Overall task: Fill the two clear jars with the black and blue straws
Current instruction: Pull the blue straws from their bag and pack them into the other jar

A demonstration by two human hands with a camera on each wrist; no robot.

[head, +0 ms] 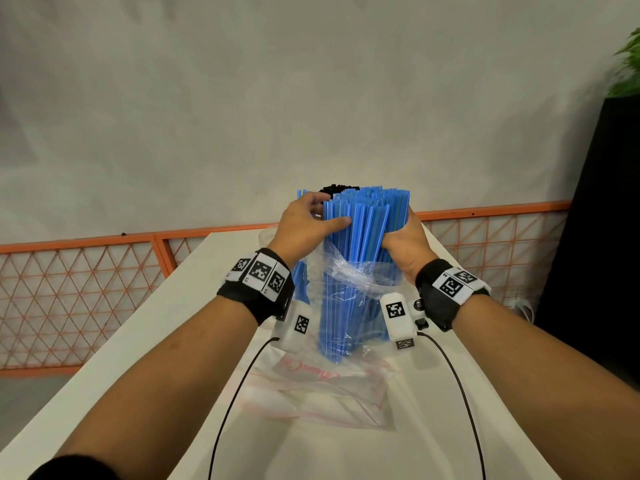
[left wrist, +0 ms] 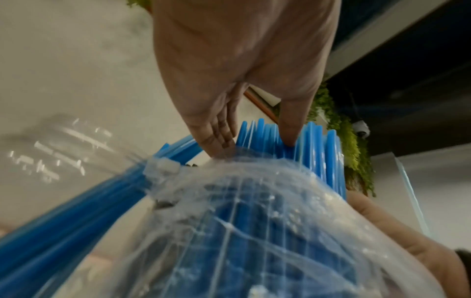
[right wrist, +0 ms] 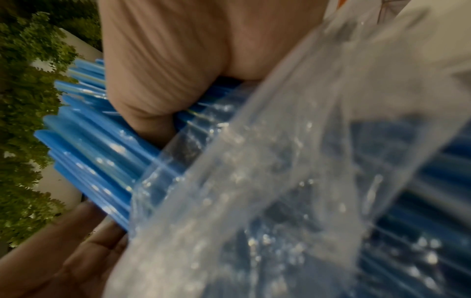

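A thick bundle of blue straws [head: 367, 216] stands upright over the white table [head: 145, 341], its lower half inside a clear plastic bag [head: 346, 275]. My left hand [head: 322, 216] grips the bundle's top from the left, thumb across the front. My right hand [head: 403, 233] grips it from the right, just above the bag's bunched mouth. The left wrist view shows the left hand's fingers [left wrist: 219, 143] and thumb against the straws [left wrist: 318, 151]. Black straws' tips [head: 333, 189] show behind the bundle. More blue straws [head: 299, 285] stand behind my left wrist beside a clear jar rim [head: 267, 237].
A second flat plastic bag [head: 322, 386] with red print lies on the table under the bundle. An orange mesh fence [head: 86, 289] runs beyond the table. A dark block [head: 595, 237] with a green plant stands at the right.
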